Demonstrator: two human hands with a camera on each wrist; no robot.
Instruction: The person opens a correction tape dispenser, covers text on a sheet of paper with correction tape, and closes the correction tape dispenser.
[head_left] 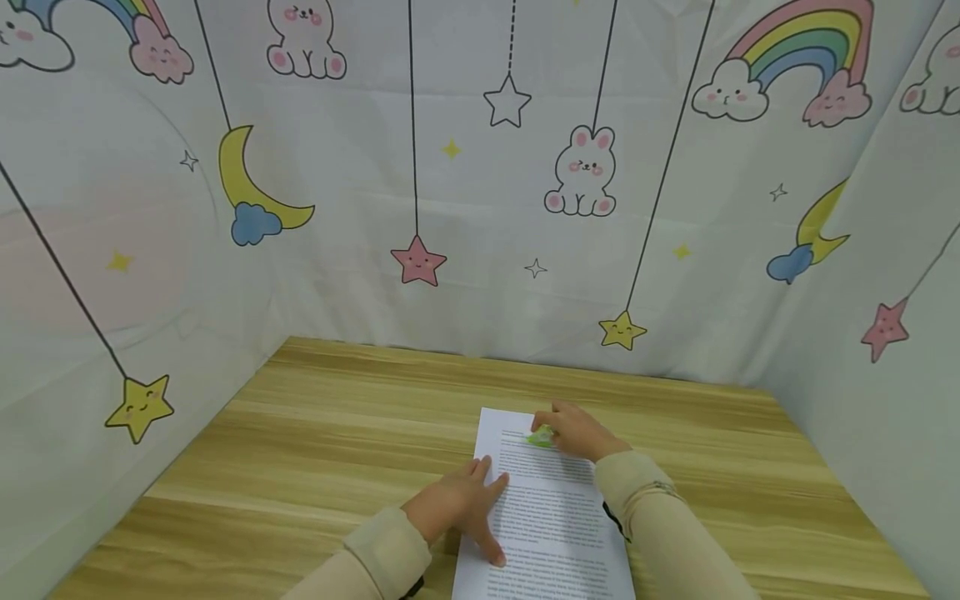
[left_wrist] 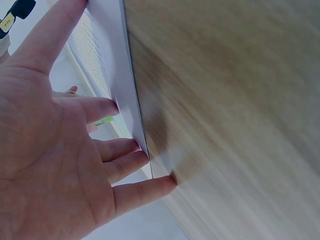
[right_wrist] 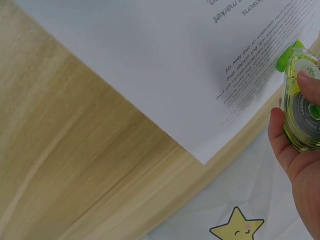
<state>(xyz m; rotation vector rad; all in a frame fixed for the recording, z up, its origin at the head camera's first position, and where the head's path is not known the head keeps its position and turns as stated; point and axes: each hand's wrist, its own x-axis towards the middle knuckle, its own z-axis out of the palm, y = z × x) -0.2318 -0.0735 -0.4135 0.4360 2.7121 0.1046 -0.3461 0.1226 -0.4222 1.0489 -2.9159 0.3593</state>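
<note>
A sheet of printed paper point(head_left: 551, 521) lies on the wooden table, covered in lines of small text. My right hand point(head_left: 581, 431) pinches a green, see-through correction tape point(right_wrist: 302, 112) between thumb and fingers. Its bright green tip point(right_wrist: 286, 59) meets the text near the top of the sheet. Along the paper's left side, my left hand point(head_left: 457, 502) rests with spread fingers. In the left wrist view its fingertips press at the paper's edge, and the little finger point(left_wrist: 150, 192) reaches onto the bare wood.
The wooden table point(head_left: 337, 408) extends on both sides of the sheet. White cloth point(head_left: 480, 308) printed with stars, moons, rabbits and rainbows hangs around its back and sides. Dark wrist straps show at both cuffs.
</note>
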